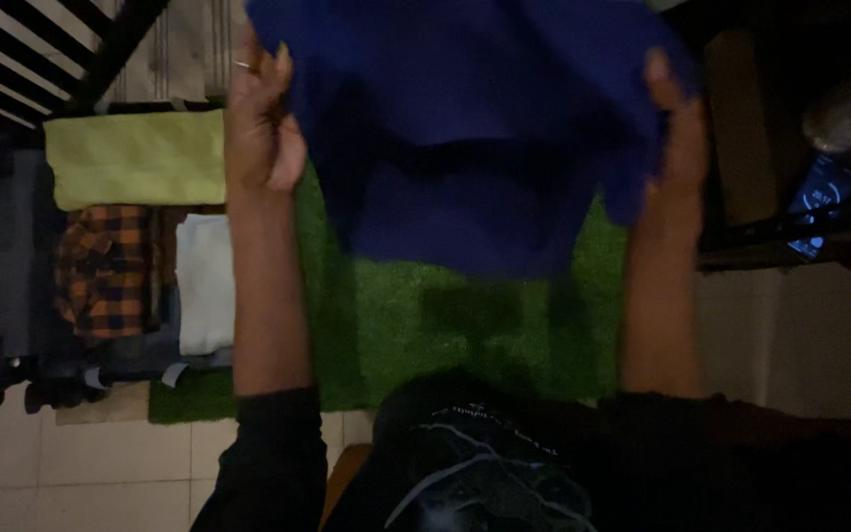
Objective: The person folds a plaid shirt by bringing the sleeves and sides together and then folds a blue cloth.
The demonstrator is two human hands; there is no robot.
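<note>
Green mat (445, 325) beneath raised hands, seemingly gripping blue cloth (465, 128).

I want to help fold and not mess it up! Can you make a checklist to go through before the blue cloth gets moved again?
1. Left hand grips the blue cloth edge: ok.
2. Right hand grips the other edge: ok.
3. Cloth lifted off the green mat: ok.
4. Cloth spread flat, no bunching: not ok, its middle sags.
5. Mat below free of other things: ok where it shows.
6. Folded stack on the left kept apart: ok.
</note>
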